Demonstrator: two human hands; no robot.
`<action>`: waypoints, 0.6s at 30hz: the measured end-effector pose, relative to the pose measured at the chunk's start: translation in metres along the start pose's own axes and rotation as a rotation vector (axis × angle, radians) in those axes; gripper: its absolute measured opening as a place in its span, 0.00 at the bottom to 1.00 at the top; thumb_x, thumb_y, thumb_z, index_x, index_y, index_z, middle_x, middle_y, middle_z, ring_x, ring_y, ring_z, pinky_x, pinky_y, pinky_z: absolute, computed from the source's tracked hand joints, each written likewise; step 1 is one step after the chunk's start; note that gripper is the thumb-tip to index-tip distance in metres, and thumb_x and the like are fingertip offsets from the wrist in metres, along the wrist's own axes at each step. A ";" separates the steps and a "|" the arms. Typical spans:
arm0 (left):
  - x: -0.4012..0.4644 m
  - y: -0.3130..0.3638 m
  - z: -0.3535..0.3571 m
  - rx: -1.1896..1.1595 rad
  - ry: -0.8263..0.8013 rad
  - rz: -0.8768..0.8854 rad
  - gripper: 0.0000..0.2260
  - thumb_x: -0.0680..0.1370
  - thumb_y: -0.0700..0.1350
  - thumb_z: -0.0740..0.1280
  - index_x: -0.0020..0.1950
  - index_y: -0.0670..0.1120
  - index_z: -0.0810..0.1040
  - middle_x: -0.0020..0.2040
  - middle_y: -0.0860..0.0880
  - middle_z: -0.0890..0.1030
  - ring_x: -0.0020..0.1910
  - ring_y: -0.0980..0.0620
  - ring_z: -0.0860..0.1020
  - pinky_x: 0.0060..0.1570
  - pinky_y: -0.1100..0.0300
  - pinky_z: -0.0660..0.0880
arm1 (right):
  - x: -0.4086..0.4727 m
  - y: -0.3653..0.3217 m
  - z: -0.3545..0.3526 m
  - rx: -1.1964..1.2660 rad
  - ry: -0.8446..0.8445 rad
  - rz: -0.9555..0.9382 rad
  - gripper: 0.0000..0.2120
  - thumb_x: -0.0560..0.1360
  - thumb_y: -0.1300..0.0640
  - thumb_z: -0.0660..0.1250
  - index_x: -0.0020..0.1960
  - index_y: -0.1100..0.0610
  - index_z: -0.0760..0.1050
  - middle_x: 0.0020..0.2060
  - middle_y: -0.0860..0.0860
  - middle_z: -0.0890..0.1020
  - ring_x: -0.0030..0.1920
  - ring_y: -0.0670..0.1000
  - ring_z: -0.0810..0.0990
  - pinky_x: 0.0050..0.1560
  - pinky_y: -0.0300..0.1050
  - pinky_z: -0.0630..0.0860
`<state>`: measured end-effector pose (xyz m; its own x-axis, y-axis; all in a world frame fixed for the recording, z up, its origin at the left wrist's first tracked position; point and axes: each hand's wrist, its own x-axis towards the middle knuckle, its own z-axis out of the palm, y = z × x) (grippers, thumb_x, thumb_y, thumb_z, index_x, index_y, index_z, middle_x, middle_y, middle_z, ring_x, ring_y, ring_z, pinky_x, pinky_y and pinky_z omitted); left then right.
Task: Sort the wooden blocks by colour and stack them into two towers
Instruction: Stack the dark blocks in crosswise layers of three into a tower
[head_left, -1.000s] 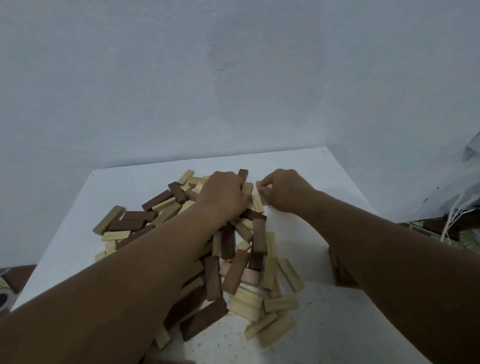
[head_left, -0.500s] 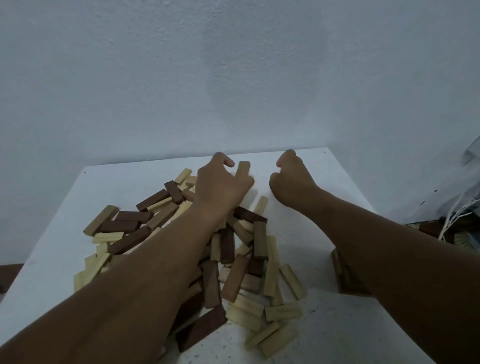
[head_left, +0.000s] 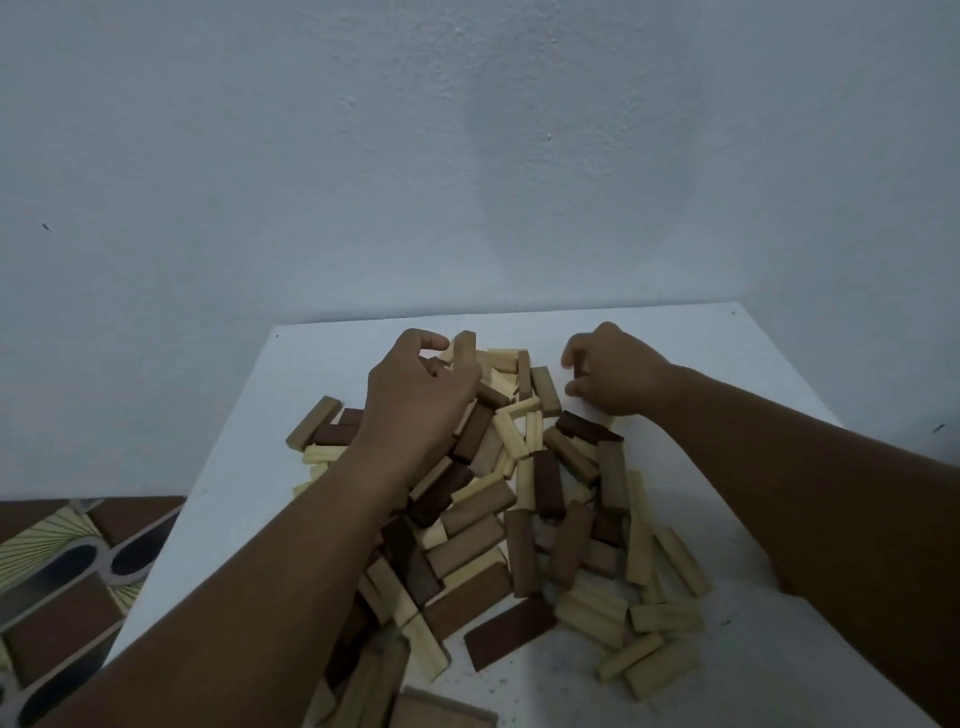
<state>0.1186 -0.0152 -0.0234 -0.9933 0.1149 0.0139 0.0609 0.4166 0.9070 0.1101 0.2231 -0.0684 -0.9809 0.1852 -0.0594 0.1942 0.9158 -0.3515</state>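
The left hand (head_left: 415, 400) sits just left of centre frame, fingers curled round a pale block (head_left: 464, 347) that stands upright out of its grip at the far end of the pile. The right hand (head_left: 613, 371), right of centre, is curled too and seems to pinch a small dark block (head_left: 577, 370) between thumb and fingers; little of it shows, so that is not certain.

Below and between the hands, the pile (head_left: 519, 509) of dark and pale blocks fills the middle and lower frame, lying crosswise and overlapping on the white table (head_left: 727, 374). No tower stands in view, so sorting looks barely begun.

The blocks look stiff, light and smooth-faced, likely to slide on each other rather than cling. Each is best pinched across its long narrow sides near the middle. Lifting loose top pieces first should keep the heap from shifting.
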 end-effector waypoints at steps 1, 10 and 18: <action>-0.003 0.001 -0.001 0.001 -0.007 0.004 0.11 0.76 0.59 0.66 0.54 0.56 0.74 0.42 0.51 0.84 0.35 0.61 0.79 0.36 0.61 0.72 | -0.006 -0.001 -0.004 0.017 0.030 0.017 0.15 0.72 0.50 0.74 0.57 0.50 0.76 0.54 0.53 0.76 0.45 0.52 0.79 0.52 0.50 0.79; -0.090 0.011 0.020 0.021 -0.109 0.094 0.09 0.76 0.59 0.68 0.49 0.56 0.77 0.37 0.53 0.80 0.34 0.59 0.79 0.36 0.60 0.75 | -0.165 -0.032 -0.052 0.209 0.151 -0.041 0.27 0.65 0.46 0.79 0.60 0.49 0.73 0.53 0.46 0.76 0.48 0.45 0.75 0.48 0.38 0.70; -0.195 0.005 0.059 0.018 -0.293 0.213 0.04 0.76 0.53 0.70 0.45 0.55 0.79 0.35 0.55 0.78 0.33 0.60 0.75 0.33 0.66 0.72 | -0.312 -0.001 -0.033 0.234 -0.018 0.141 0.27 0.65 0.41 0.78 0.58 0.41 0.71 0.53 0.39 0.74 0.46 0.39 0.74 0.44 0.36 0.71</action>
<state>0.3183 0.0178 -0.0464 -0.8882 0.4528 0.0781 0.2673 0.3708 0.8894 0.4167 0.1760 -0.0190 -0.9449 0.2967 -0.1385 0.3229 0.7739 -0.5449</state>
